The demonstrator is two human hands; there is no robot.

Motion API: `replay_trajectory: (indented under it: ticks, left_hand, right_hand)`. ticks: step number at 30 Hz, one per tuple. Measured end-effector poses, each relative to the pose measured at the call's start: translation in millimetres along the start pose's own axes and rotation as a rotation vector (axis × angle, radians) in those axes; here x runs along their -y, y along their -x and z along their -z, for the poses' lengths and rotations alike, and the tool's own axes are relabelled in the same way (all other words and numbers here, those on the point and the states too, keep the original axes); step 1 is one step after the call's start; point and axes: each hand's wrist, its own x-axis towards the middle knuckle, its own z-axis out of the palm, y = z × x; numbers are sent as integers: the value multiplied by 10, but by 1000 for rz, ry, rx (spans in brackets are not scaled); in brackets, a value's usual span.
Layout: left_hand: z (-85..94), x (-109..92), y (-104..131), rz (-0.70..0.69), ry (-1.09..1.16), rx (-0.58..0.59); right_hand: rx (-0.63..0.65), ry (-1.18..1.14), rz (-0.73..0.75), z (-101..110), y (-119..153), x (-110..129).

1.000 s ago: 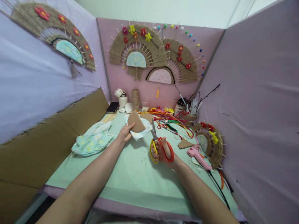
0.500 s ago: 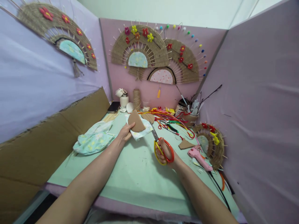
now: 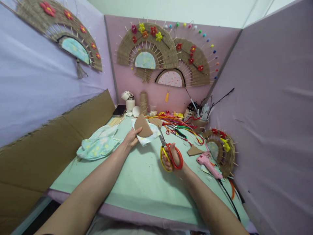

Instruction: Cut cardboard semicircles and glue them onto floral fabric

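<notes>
My left hand [image 3: 132, 137] is closed on a half-round piece of brown cardboard [image 3: 143, 126], thumb on top, together with a patterned light fabric piece [image 3: 149, 138] lying under it and showing past its edges. In my right hand [image 3: 171, 158] are scissors [image 3: 162, 140] with one red and one yellow handle loop; my fingers are through the loops. The blades point up and left, close to the right edge of the fabric. Behind the held cardboard lies another rounded cardboard piece [image 3: 155, 122].
Crumpled green floral fabric [image 3: 99, 143] lies left. Right are a cardboard scrap [image 3: 194, 150], a pink glue gun [image 3: 209, 165] with black cord and a small woven fan [image 3: 228, 153]. Coloured pipe cleaners, pliers [image 3: 180, 133], a twine spool [image 3: 143, 102] and jars stand or lie behind.
The camera view has shifted slightly. The scissors' handle loops are spread a little wider apart and my right thumb is raised somewhat. My left hand keeps its hold on the cardboard and fabric.
</notes>
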Motion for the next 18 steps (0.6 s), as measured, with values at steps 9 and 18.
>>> replay_trajectory:
  ticks: [9, 18]
  left_hand:
    - [15, -4, 1, -23, 23, 22]
    - [47, -103, -51, -45, 48, -127]
  right_hand:
    - [15, 59, 67, 51, -37, -134]
    - [159, -15, -18, -39, 65, -66]
